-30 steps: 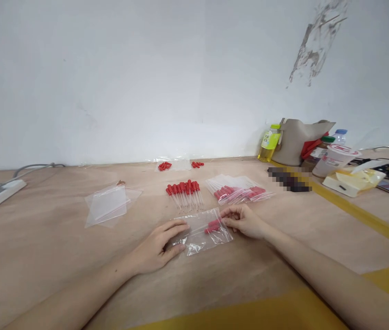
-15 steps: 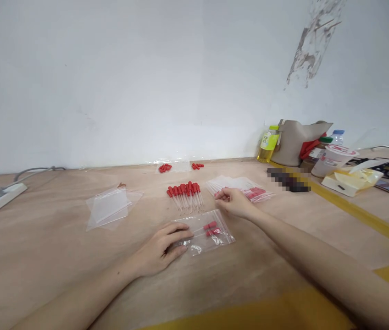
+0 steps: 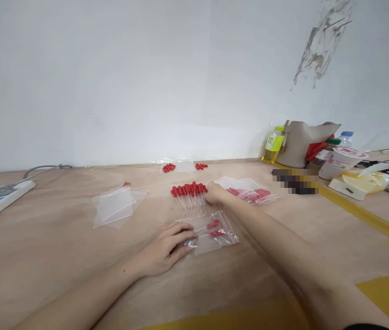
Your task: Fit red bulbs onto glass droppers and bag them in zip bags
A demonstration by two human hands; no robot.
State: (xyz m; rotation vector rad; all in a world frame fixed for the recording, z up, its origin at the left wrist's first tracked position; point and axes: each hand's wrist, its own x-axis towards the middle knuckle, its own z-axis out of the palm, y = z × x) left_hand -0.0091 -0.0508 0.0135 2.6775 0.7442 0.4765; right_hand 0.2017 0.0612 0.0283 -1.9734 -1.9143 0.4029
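Observation:
My left hand [image 3: 170,245] lies with its fingers spread over the end of a clear zip bag [image 3: 203,246], holding it against the table. Inside the bag are two droppers with red rubber bulbs [image 3: 213,224]; their thin stems run towards my left fingers. Just beyond the bag, several red-bulbed droppers [image 3: 189,190] lie side by side with their pale tips towards me. My right hand [image 3: 215,193] is at the right end of this row, its fingers mostly hidden behind the hand. Filled zip bags [image 3: 254,195] are piled right beside it.
Flat clear bags [image 3: 115,204] lie on the left. Loose red bulbs [image 3: 169,168] sit on plastic by the wall. A power strip [image 3: 2,201] is far left. Along the right stand a yellow bottle [image 3: 273,145], a grey bag [image 3: 292,144], a cup [image 3: 342,164] and a tissue pack [image 3: 359,183].
My right hand has moved left from beside the filled bags to the right end of the dropper row. The two bagged droppers lie farther apart. My left hand stays on the bag.

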